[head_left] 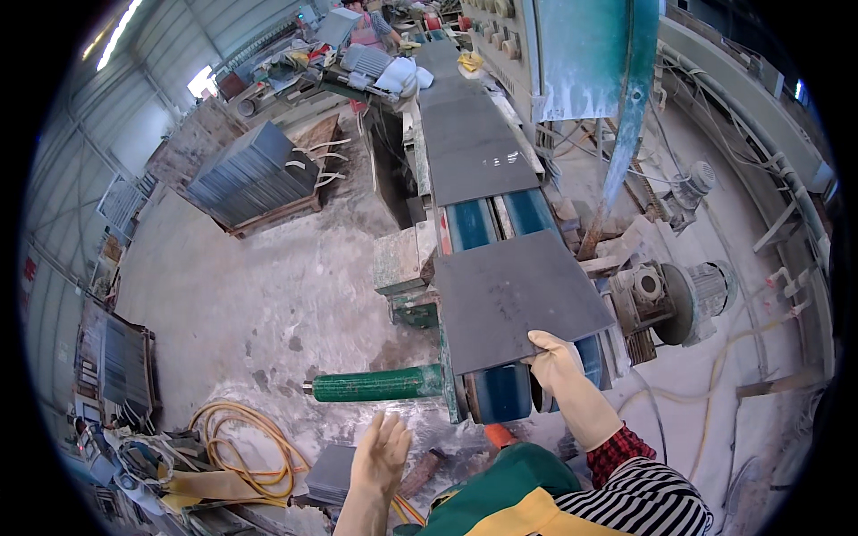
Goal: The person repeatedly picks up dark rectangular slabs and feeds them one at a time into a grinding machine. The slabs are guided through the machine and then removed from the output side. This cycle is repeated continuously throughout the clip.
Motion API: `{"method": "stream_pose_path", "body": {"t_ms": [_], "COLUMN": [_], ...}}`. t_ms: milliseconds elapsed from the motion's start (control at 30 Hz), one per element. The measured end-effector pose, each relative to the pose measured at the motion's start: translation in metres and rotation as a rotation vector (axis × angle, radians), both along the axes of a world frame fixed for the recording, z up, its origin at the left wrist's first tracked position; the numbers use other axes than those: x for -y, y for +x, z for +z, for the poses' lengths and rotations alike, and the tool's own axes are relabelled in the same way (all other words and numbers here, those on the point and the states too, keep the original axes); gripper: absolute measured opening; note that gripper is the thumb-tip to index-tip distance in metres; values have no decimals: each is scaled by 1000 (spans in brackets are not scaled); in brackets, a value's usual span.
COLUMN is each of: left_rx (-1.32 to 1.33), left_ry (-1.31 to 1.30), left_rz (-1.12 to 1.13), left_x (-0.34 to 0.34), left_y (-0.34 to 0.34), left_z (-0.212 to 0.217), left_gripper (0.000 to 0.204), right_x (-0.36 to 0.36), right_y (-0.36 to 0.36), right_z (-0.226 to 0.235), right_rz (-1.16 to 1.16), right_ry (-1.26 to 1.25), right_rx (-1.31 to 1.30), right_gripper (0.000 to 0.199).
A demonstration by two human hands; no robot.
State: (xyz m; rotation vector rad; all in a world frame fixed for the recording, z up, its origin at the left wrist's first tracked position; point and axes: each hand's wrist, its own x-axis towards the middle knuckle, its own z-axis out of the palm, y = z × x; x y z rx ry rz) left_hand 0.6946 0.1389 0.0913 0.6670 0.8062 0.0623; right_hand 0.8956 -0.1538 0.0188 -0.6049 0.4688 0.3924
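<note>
A grey stone slab (520,299) lies at the near end of a conveyor with blue belts (502,393), overhanging its end a little. My right hand (556,357), in a pale glove, grips the slab's near edge toward its right corner; part of the fingers is hidden there. My left hand (382,451), gloved too, hangs in the air left of the conveyor, below a green cylinder (377,384). Its fingers are stretched and it holds nothing. Farther up the belts lies another grey slab (474,147), with more slabs in line behind it.
Stacked slabs (255,174) stand on a pallet at the left, and another stack (125,357) is nearer the left wall. A coiled yellow hose (259,456) lies on the floor. A motor (670,299) flanks the conveyor's right side. Another person (371,31) is at the far end.
</note>
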Motion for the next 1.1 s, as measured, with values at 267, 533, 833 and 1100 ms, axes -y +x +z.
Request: {"method": "stream_pose_path", "body": {"t_ms": [267, 533, 833, 1100], "left_rx": [-67, -112, -36, -81], "left_ry": [1, 54, 10, -3], "left_rz": [385, 468, 513, 562], "left_x": [-43, -44, -53, -58], "left_y": [-55, -57, -86, -106], "left_z": [-22, -23, -36, -40], "left_gripper": [40, 38, 37, 37], "right_x": [-9, -34, -42, -51], "right_y": [61, 117, 157, 187], "right_z": [-43, -45, -58, -64], "right_rz": [-99, -179, -186, -209], "right_ry": [14, -25, 16, 91], "right_rx": [39, 0, 35, -18], "right_gripper": [23, 23, 29, 32]}}
